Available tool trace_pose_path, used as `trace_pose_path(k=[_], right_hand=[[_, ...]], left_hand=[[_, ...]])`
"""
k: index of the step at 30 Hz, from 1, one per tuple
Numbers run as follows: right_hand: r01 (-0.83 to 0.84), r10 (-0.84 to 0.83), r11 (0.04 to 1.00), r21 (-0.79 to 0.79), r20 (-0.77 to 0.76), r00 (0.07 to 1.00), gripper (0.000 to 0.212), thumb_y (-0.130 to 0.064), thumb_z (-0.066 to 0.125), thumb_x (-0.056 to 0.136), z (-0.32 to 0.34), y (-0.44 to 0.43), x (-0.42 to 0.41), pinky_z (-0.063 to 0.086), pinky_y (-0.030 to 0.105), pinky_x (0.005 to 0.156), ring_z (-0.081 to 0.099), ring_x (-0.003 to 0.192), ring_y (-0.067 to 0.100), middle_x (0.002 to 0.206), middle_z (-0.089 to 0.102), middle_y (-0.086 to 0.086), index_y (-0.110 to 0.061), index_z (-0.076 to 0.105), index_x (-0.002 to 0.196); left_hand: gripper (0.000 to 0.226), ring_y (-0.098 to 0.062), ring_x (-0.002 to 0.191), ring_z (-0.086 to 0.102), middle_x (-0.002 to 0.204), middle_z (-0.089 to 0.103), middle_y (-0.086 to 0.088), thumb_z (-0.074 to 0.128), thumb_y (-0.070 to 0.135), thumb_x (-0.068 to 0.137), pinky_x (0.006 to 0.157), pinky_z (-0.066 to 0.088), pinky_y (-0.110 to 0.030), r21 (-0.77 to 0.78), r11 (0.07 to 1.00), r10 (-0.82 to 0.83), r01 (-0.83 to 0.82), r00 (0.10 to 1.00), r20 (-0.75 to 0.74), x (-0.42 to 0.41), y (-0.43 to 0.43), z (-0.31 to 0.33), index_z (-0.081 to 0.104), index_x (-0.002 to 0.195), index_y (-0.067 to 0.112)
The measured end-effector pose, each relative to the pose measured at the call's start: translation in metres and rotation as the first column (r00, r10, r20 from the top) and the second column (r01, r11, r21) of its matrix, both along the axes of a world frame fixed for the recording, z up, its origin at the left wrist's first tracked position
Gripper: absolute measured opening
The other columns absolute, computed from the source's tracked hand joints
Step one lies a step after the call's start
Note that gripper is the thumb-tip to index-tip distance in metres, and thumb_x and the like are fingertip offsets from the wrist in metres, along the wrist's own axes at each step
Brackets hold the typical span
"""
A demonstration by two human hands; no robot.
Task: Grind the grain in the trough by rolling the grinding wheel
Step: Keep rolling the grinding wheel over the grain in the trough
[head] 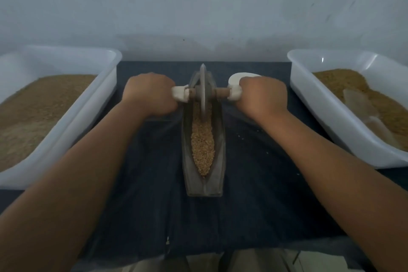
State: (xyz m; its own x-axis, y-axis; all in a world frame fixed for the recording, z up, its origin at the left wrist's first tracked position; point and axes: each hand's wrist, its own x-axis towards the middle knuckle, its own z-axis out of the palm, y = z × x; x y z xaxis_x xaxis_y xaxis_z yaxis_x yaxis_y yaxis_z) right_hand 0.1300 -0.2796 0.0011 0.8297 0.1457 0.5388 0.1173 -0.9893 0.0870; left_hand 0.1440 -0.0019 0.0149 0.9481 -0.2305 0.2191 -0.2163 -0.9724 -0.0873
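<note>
- Left hand (150, 95) and right hand (262, 97): fingers clamped round the axle (220, 92)
- Wheel (202, 88) towards the worktop's (154, 183) far edge: roll it back upright, pressing evenly, through the grain (202, 139) in the trough (219, 150)

Hands (150, 95) (262, 97) x2, tubs (88, 112) (320, 115) x2, trough (219, 161) x1, grinding wheel (202, 87) x1.

White tub (85, 117), brown meal (44, 106) inside: outside the left hand (150, 95). Second white tub (320, 112), likewise filled: outside the right hand (262, 97). Dark cloth (154, 205): beneath both.
</note>
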Motion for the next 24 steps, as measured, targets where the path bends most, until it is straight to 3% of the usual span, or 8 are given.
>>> trace_pose_path(k=[3, 5, 9, 13, 16, 19, 21, 24], right_hand=[[-0.026, 0.025, 1.000, -0.018, -0.026, 0.999, 0.046, -0.048, 0.025, 0.086, 0.002, -0.001, -0.002, 0.033, 0.025, 0.049, 0.045, 0.050, 0.019, 0.058, 0.047, -0.002, -0.015, 0.050, 0.067], [-0.053, 0.051, 0.997, -0.049, -0.035, 0.998, 0.047, -0.049, 0.044, 0.096, -0.003, -0.007, -0.023, 0.032, 0.026, 0.049, 0.044, 0.049, 0.022, 0.055, 0.046, -0.002, -0.017, 0.048, 0.063], [-0.074, 0.072, 0.990, -0.124, -0.022, 0.997, 0.046, -0.054, 0.064, 0.091, -0.012, -0.019, -0.086, 0.019, 0.022, 0.047, 0.039, 0.041, 0.019, 0.049, 0.037, -0.009, -0.025, 0.044, 0.061], [-0.083, 0.081, 0.993, -0.081, -0.025, 0.996, 0.047, -0.063, 0.054, 0.092, -0.019, -0.025, -0.099, 0.024, 0.023, 0.046, 0.042, 0.045, 0.021, 0.052, 0.038, -0.008, -0.026, 0.046, 0.063], [-0.010, 0.009, 0.997, -0.075, -0.008, 1.000, 0.044, -0.056, 0.058, 0.092, -0.017, -0.017, -0.062, 0.023, 0.024, 0.049, 0.048, 0.048, 0.027, 0.054, 0.044, -0.006, -0.022, 0.050, 0.066], [-0.031, 0.034, 0.999, -0.036, 0.072, 0.997, 0.040, -0.044, 0.038, 0.091, -0.008, -0.005, -0.019, 0.025, 0.024, 0.048, 0.038, 0.048, 0.025, 0.055, 0.044, -0.002, -0.017, 0.051, 0.065], [-0.016, 0.018, 0.999, -0.052, 0.048, 0.999, 0.039, -0.044, 0.032, 0.085, 0.001, 0.000, -0.005, 0.034, 0.027, 0.047, 0.043, 0.051, 0.022, 0.059, 0.047, 0.000, -0.015, 0.052, 0.067], [-0.041, 0.043, 0.997, -0.070, 0.018, 0.999, 0.042, -0.045, 0.044, 0.095, 0.000, -0.003, -0.014, 0.040, 0.030, 0.048, 0.047, 0.051, 0.023, 0.057, 0.045, -0.001, -0.014, 0.047, 0.065]], left_hand=[[0.030, -0.028, 0.078, 0.064, 0.080, 0.063, 0.006, 0.053, 0.056, 0.079, 0.069, 0.046, -0.037, -0.026, 1.000, -0.003, 0.001, 0.997, -0.071, -0.008, -0.002, 0.003, 0.059, 0.072, 0.027], [0.024, -0.024, 0.076, 0.063, 0.076, 0.060, 0.009, 0.053, 0.053, 0.077, 0.068, 0.048, -0.036, -0.034, 0.999, -0.023, 0.019, 0.991, -0.133, -0.033, 0.003, 0.002, 0.057, 0.072, 0.029], [0.023, -0.016, 0.065, 0.060, 0.068, 0.058, 0.012, 0.051, 0.058, 0.074, 0.061, 0.049, -0.031, -0.014, 0.996, -0.088, 0.087, 0.991, -0.097, -0.094, 0.019, -0.004, 0.056, 0.074, 0.035], [0.025, -0.014, 0.059, 0.056, 0.063, 0.054, 0.013, 0.049, 0.060, 0.076, 0.053, 0.037, -0.027, 0.041, 0.989, -0.141, 0.142, 0.990, -0.029, -0.095, 0.018, -0.004, 0.056, 0.073, 0.036], [0.026, -0.020, 0.064, 0.059, 0.066, 0.055, 0.011, 0.050, 0.055, 0.079, 0.059, 0.043, -0.030, 0.030, 0.997, -0.077, 0.077, 0.997, 0.001, -0.057, 0.007, -0.008, 0.058, 0.071, 0.031], [0.024, -0.026, 0.070, 0.060, 0.072, 0.057, 0.009, 0.050, 0.053, 0.074, 0.064, 0.045, -0.034, -0.014, 1.000, 0.008, -0.008, 0.999, 0.031, -0.021, 0.002, -0.009, 0.058, 0.072, 0.030], [0.025, -0.024, 0.068, 0.057, 0.073, 0.059, 0.009, 0.048, 0.053, 0.072, 0.064, 0.043, -0.034, -0.045, 0.999, 0.019, -0.018, 1.000, 0.012, -0.011, 0.000, -0.009, 0.058, 0.072, 0.030], [0.022, -0.024, 0.067, 0.056, 0.072, 0.057, 0.009, 0.050, 0.051, 0.075, 0.064, 0.044, -0.034, -0.057, 0.998, 0.003, -0.004, 1.000, -0.017, -0.023, 0.001, -0.007, 0.055, 0.071, 0.030]])
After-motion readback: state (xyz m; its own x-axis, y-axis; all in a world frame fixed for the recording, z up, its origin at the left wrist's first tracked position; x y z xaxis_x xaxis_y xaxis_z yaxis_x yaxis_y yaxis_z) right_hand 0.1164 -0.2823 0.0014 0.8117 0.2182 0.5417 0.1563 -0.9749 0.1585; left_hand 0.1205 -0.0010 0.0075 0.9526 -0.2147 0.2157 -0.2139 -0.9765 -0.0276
